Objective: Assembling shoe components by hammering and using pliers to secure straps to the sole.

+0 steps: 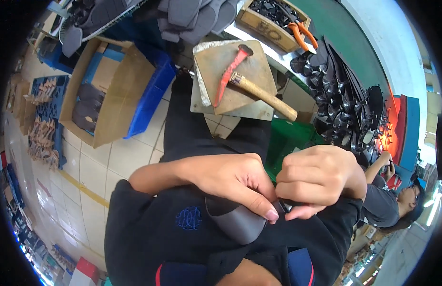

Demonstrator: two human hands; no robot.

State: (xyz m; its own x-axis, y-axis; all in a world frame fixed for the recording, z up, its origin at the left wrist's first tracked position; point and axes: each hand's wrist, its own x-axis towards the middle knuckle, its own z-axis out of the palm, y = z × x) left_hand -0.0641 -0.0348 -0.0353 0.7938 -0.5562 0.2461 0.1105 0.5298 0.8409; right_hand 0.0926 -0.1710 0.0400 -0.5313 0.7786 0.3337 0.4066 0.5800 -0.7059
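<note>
Close to my chest, my left hand (235, 178) is closed on a smooth dark grey curved strap (240, 226), with the thumb pressed along its edge. My right hand (321, 176) is curled beside it, fingers folded and thumb low, pinching the strap's end where a small dark shiny bit shows. What lies inside the right fingers is mostly hidden. Beyond my hands, a hammer (264, 95) with a red head and wooden handle rests on a worn square board (259, 66). Neither hand touches it.
An open box (273, 35) of small black parts holds orange-handled pliers (297, 35). Black straps (335, 90) are piled at right, above a green crate (287, 138). Left stands a carton (121, 86) in a blue bin (154, 90). Grey soles (197, 16) lie ahead. A person (388, 205) works at right.
</note>
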